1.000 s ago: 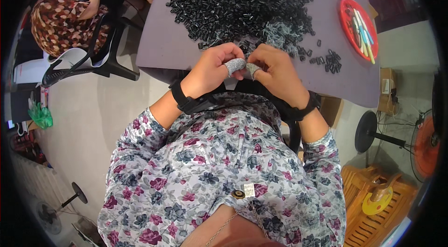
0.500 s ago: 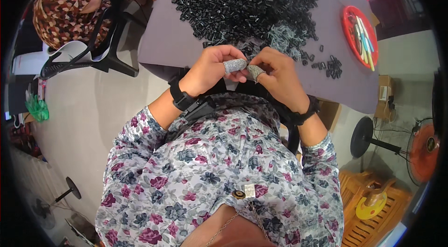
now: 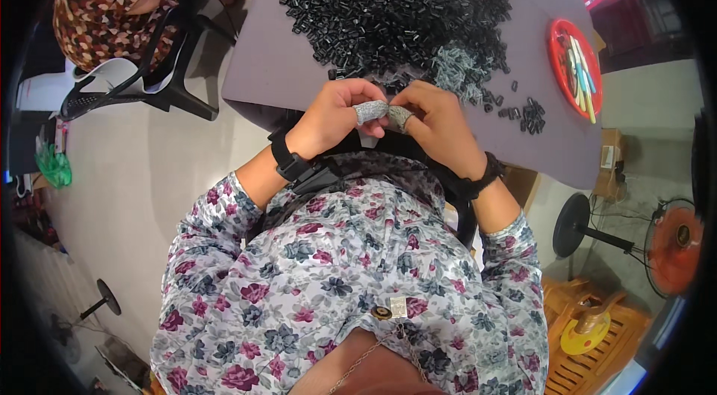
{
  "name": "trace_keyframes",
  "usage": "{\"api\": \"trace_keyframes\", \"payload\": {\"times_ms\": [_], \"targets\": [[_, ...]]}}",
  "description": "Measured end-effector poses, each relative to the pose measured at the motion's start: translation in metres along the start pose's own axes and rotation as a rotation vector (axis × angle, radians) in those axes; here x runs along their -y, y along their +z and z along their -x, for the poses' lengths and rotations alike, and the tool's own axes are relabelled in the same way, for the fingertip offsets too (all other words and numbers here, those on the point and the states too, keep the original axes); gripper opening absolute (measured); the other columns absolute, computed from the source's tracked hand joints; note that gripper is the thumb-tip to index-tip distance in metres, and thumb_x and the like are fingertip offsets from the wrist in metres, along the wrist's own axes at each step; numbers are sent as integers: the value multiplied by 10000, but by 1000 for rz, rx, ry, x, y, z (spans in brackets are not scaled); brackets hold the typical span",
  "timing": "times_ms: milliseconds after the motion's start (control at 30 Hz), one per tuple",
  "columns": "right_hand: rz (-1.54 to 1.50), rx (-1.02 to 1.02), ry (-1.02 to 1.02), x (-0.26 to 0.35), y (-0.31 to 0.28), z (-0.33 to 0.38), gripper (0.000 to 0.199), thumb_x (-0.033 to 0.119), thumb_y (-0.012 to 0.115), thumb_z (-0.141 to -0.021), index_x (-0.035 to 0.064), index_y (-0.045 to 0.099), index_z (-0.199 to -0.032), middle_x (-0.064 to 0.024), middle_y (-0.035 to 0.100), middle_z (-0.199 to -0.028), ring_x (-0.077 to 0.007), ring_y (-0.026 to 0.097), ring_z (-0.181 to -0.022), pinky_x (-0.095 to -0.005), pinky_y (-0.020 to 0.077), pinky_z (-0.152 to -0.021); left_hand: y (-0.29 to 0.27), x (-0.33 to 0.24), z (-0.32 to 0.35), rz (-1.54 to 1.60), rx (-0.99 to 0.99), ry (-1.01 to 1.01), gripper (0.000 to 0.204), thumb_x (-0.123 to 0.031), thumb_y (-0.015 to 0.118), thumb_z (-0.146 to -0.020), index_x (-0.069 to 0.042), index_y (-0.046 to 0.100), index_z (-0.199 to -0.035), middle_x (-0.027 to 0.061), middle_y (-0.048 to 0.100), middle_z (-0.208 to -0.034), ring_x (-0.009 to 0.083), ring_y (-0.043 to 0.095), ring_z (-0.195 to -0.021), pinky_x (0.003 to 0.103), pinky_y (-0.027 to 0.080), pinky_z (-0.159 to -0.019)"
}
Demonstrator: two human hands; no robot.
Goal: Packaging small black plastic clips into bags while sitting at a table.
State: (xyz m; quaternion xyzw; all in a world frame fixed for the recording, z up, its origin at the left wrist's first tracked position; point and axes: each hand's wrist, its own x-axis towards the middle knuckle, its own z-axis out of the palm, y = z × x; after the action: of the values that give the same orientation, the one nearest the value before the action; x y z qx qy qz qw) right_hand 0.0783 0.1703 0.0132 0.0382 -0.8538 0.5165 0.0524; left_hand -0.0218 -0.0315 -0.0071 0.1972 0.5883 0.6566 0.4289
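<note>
A small dark part, mostly hidden, is pinched between two hands at the near edge of the counter (image 3: 299,74), the left hand (image 3: 340,115) and right hand (image 3: 437,122) each clenched on it with grey-capped fingertips (image 3: 371,110), seemingly guarding skin. A heap of black pieces (image 3: 396,7) lies just beyond, a red tray (image 3: 556,44) to the right

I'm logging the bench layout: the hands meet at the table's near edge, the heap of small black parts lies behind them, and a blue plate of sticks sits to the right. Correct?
Not quite: the plate of sticks is red, not blue, as the head view shows. The rest stands: left hand, right hand, heap of black parts behind.
</note>
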Motion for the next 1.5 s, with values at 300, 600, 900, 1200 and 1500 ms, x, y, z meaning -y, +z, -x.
{"api": "trace_keyframes", "payload": {"times_ms": [300, 600, 900, 1200, 1500], "targets": [[327, -33, -238, -16, -6, -64, 203, 18, 657, -842, 25, 702, -1039, -144, 667, -953, -368, 677, -845, -452, 539, -739, -24, -6, 2, 96, -264, 48, 118, -70, 588, -1030, -19, 646, -1118, 124, 750, -974, 181, 748, -797, 285, 614, -740], [584, 48, -179, -11, 2, -83, 204, 21, 683, -795, 73, 661, -991, -117, 629, -945, -376, 678, -872, -467, 538, -740, -19, -4, -1, 131, -252, 48, 115, -87, 593, -1037, -20, 636, -1120, 124, 739, -994, 187, 747, -834, 304, 622, -773], [381, -32, -240, -22, -7, -73, 234, 0, 651, -814, 55, 661, -1041, -123, 632, -1005, -367, 666, -932, -447, 536, -793, -19, -1, -1, 126, -256, 61, 112, -78, 588, -1035, -24, 631, -1125, 128, 735, -1006, 193, 747, -841, 307, 621, -781], [408, 34, -180, -26, 2, -78, 235, 15, 693, -796, 55, 692, -1028, -116, 628, -988, -353, 673, -919, -448, 538, -789, -25, 3, -3, 127, -255, 67, 126, -58, 568, -1036, -23, 626, -1142, 138, 739, -1014, 205, 749, -850, 320, 618, -788], [384, -19, -206, -33, -8, -77, 213, 22, 698, -805, 24, 707, -1018, -121, 658, -944, -318, 681, -855, -414, 540, -758, -25, 3, -5, 125, -249, 82, 129, -62, 581, -1032, -17, 625, -1145, 138, 742, -1016, 202, 752, -856, 314, 618, -779]]}}
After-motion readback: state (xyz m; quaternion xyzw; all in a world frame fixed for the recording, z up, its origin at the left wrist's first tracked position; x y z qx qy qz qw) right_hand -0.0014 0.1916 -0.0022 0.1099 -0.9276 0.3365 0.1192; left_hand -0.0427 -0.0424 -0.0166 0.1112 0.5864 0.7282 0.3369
